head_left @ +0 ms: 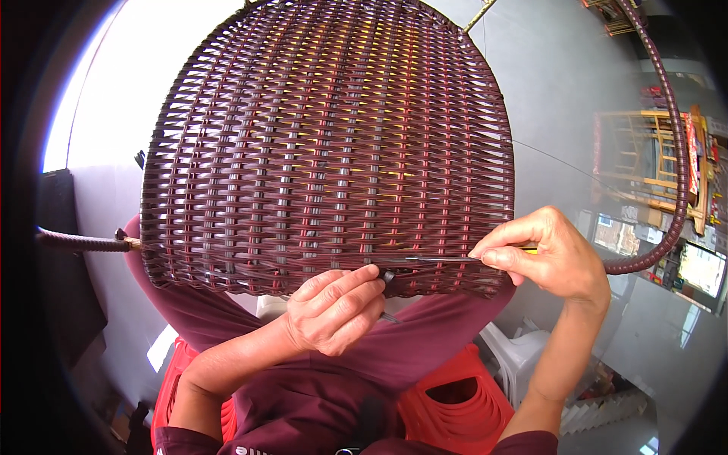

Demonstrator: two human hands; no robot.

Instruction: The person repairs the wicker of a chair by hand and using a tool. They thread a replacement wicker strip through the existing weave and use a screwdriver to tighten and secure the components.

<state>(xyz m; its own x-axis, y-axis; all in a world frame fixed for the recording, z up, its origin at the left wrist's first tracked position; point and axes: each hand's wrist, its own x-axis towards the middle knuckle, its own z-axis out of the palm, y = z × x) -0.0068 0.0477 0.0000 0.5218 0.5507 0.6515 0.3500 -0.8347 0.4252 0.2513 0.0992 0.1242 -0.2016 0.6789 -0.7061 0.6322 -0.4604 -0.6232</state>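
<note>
Just two hands [337, 311] [550, 254], one woven panel [326, 144].

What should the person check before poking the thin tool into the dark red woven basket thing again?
1. Left hand steadying the dark red woven wicker panel at its lower edge: ok.
2. Right hand pinching the thin metal tool: ok.
3. Tool tip lying level along the bottom rows: ok.
4. Left fingers away from the tool tip: not ok, close.
5. Loose strand caught by the tool: cannot tell.
6. Panel resting on the lap in maroon trousers: ok.
</note>
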